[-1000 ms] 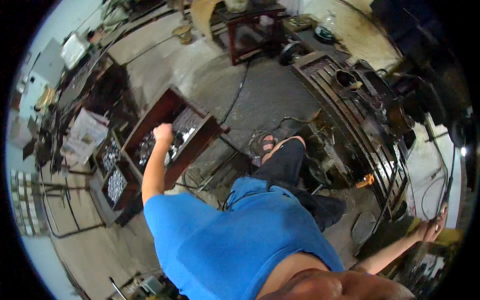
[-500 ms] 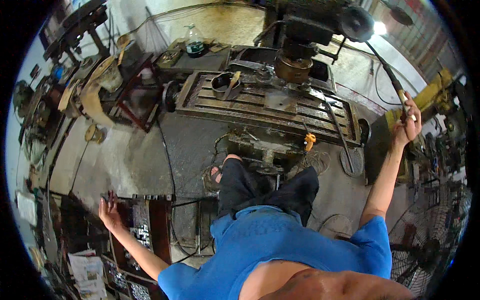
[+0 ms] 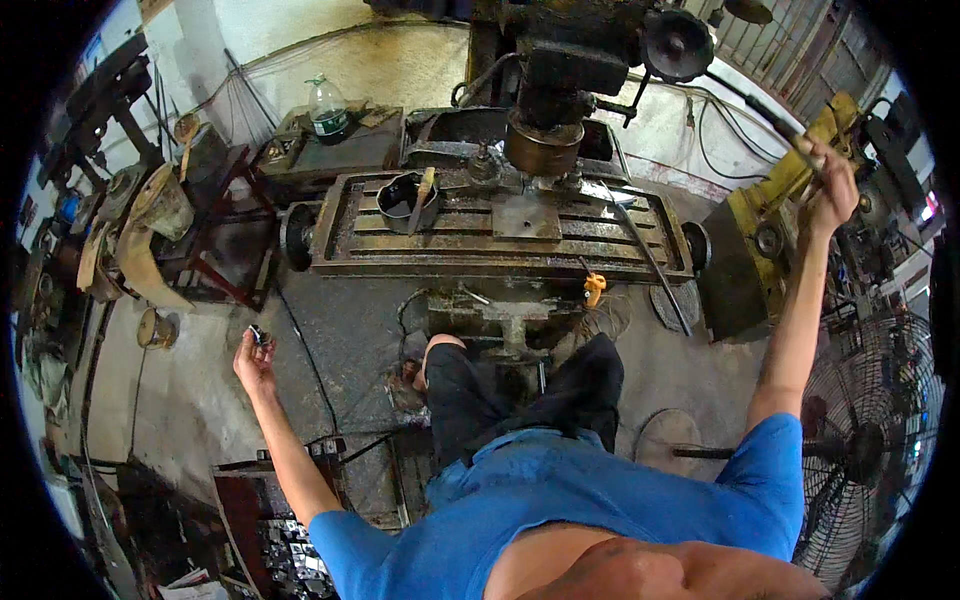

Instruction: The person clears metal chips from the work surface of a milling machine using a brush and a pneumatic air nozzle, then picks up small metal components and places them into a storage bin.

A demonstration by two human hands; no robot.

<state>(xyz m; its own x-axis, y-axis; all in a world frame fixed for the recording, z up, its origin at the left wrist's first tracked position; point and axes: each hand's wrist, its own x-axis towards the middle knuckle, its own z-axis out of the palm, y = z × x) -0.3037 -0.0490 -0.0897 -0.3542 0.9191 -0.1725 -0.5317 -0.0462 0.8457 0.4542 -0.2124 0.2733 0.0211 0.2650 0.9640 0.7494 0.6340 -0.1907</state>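
Out to the left, my left hand [image 3: 255, 366] pinches a small dark metal part [image 3: 262, 336] in its fingertips. My right hand [image 3: 832, 190] is raised on the right and wrapped round the end of a long lever [image 3: 768, 122], which runs to the round hub [image 3: 677, 47] of the drilling or milling machine. Under the machine's spindle head [image 3: 543, 145], a square plate [image 3: 525, 217] lies on the slotted table [image 3: 440, 252]. On the table's left half stands a dark pot [image 3: 400, 212] with a brush [image 3: 424, 188] across its rim.
A bin of small metal parts [image 3: 300, 558] sits at lower left. A long bar [image 3: 650, 255] leans across the table's right side near an orange-handled tool [image 3: 594, 288]. A large fan [image 3: 865, 450] stands at right. A bottle [image 3: 328, 112] rests on the back bench.
My left hand has risen from beside the parts bin, moving forward and inward with the metal part. The right hand stays on the lever, and the head view has shifted.
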